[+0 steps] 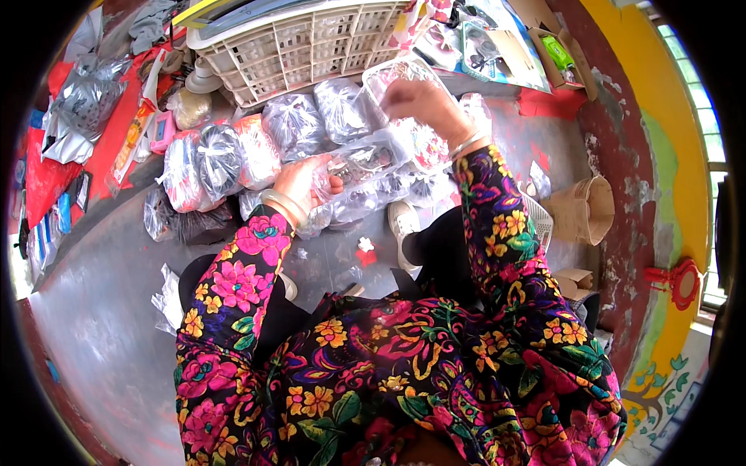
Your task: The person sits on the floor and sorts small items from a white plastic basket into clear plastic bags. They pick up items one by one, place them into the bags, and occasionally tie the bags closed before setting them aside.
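My left hand (301, 185) is closed, its fingers curled round a crumpled clear plastic bag (320, 186). It sits beside a clear plastic tub (369, 159) with dark small pieces inside. My right hand (429, 110) reaches over a white basket (376, 75) of small mixed-coloured pieces at the far side. Motion smears its fingers, so whether they hold anything is unclear. Just below that hand is a bag of red and white small pieces (423, 144). Tied clear bags with dark contents (294, 124) stand in a row beyond my left hand.
A large cream plastic crate (291, 54) stands behind the bags. More tied bags (183, 167) lie to the left. On the right are an open cardboard container (583, 210) and a wall (622, 155). My white shoe (403, 233) is on the grey floor below the bags.
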A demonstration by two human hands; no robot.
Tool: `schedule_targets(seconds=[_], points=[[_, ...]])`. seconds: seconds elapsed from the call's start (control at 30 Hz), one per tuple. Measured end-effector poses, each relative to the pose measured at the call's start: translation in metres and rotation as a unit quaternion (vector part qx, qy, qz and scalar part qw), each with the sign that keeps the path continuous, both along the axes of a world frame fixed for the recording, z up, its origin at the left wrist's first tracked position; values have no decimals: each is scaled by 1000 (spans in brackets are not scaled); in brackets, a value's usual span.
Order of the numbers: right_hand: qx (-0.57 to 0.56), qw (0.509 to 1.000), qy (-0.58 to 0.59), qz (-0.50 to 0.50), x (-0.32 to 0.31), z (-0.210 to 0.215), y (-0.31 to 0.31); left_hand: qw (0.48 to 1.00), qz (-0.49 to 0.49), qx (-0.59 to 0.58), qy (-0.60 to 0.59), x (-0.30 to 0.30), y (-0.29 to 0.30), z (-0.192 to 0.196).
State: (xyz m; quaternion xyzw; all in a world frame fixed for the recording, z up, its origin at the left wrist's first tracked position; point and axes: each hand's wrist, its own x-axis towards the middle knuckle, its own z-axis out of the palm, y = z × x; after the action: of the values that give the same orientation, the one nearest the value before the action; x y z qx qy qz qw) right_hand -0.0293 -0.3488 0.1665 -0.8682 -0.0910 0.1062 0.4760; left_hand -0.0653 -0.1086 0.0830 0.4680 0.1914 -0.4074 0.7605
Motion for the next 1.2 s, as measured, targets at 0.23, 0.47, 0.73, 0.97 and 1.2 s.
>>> schedule_targets(seconds=[0.23, 0.47, 0.73, 0.97, 1.2], points=[[-326, 929, -54, 169, -22, -95, 36, 1000, -1, -15, -10, -10, -4, -8], [-376, 909, 0, 181, -15, -136, 55, 999, -12, -31, -22, -7, -5, -4], [-463, 865, 11, 195, -31, -131, 74, 999, 10, -34, 12, -1, -10, 5], [-431, 864, 24, 259, -23, -119, 58, 1000, -3, -20, 18, 4, -8, 2], [-127, 988, 51, -77, 11, -26, -58, 998, -7, -56, 10, 3, -8, -1]])
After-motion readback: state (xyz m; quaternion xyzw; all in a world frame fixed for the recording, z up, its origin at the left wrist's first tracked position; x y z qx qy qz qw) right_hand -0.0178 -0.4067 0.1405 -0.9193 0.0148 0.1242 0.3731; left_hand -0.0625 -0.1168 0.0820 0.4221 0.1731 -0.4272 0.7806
